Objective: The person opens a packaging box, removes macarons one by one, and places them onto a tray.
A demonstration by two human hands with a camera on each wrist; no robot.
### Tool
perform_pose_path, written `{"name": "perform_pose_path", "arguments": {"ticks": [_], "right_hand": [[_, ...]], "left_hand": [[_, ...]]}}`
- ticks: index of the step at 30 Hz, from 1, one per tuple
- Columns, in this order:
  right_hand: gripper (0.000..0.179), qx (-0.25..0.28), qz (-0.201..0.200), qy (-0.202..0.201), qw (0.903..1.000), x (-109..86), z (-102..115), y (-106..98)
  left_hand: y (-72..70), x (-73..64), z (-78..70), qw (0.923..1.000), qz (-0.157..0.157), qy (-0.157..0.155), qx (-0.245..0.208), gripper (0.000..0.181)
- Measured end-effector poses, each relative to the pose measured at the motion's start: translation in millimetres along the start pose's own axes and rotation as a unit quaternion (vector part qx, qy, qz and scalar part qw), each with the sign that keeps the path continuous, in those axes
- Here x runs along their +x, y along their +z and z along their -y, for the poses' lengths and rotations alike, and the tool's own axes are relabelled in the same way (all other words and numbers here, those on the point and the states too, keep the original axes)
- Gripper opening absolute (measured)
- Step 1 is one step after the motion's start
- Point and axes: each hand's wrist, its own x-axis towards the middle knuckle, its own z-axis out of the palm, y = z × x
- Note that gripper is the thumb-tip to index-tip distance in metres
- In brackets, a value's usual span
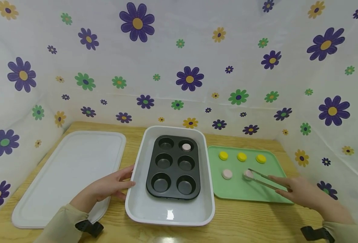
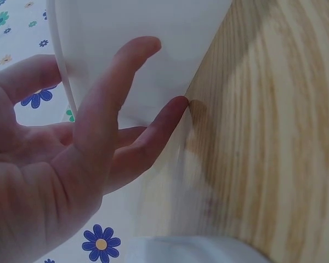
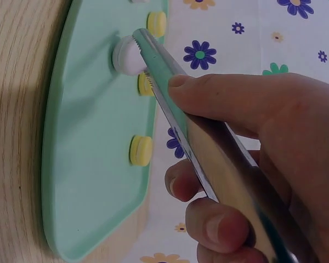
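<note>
In my right hand [image 1: 300, 190] I hold metal tongs [image 3: 208, 148], thumb on one arm and fingers on the other. The tongs' tips are at a pale pink macaron [image 3: 127, 56] on the green tray [image 1: 239, 190]; whether they squeeze it I cannot tell. Another pink macaron [image 1: 227, 174] lies to its left, and three yellow macarons [image 1: 241, 157] line the tray's far side. My left hand [image 1: 112, 185] touches the left wall of a white bin [image 1: 170, 216], fingers mostly extended. Inside the bin stands a dark muffin pan [image 1: 174, 165], with a pink macaron [image 1: 186, 147] in its far right cup.
A white lid or board [image 1: 72, 172] lies flat on the wooden table [image 1: 242, 219] at the left, beyond my left forearm. A flower-printed sheet [image 1: 167, 50] encloses the back and sides. Black straps [image 1: 89, 227] circle both wrists.
</note>
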Motion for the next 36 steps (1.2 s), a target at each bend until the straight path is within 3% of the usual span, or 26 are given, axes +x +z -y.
{"name": "perform_pose_path", "arguments": {"ticks": [4, 9, 15, 20, 25, 30, 36], "right_hand": [[0.049, 0.003, 0.017, 0.02, 0.9996, 2.3, 1.5, 0.2], [0.049, 0.014, 0.017, 0.009, 0.9997, 4.9, 4.0, 0.6], [0.051, 0.022, -0.003, -0.008, 0.9997, 7.0, 5.7, -0.4], [0.05, 0.006, -0.049, -0.032, 0.9982, 12.9, 12.5, -2.6], [0.051, -0.014, -0.077, -0.048, 0.9957, 28.2, 30.1, -9.4], [0.056, -0.014, -0.058, -0.046, 0.9972, 46.1, 56.1, -18.3], [0.058, -0.006, -0.045, -0.078, 0.996, 67.8, 82.8, -22.5]], "left_hand": [[-1.0, 0.9, 0.8, 1.0, -0.001, -0.003, -0.002, 0.078], [-2.4, 2.7, 1.9, 1.0, -0.002, -0.005, -0.001, 0.077], [-3.1, 4.0, 1.9, 1.0, -0.002, -0.001, 0.006, 0.076], [-4.1, 3.4, 1.9, 1.0, -0.004, -0.002, 0.006, 0.077], [-4.0, 1.9, 1.4, 1.0, -0.002, -0.001, 0.001, 0.077], [-2.4, 1.0, 1.2, 1.0, -0.004, -0.001, -0.001, 0.077], [-1.5, 1.4, 3.2, 1.0, -0.001, -0.001, -0.01, 0.077]]}}
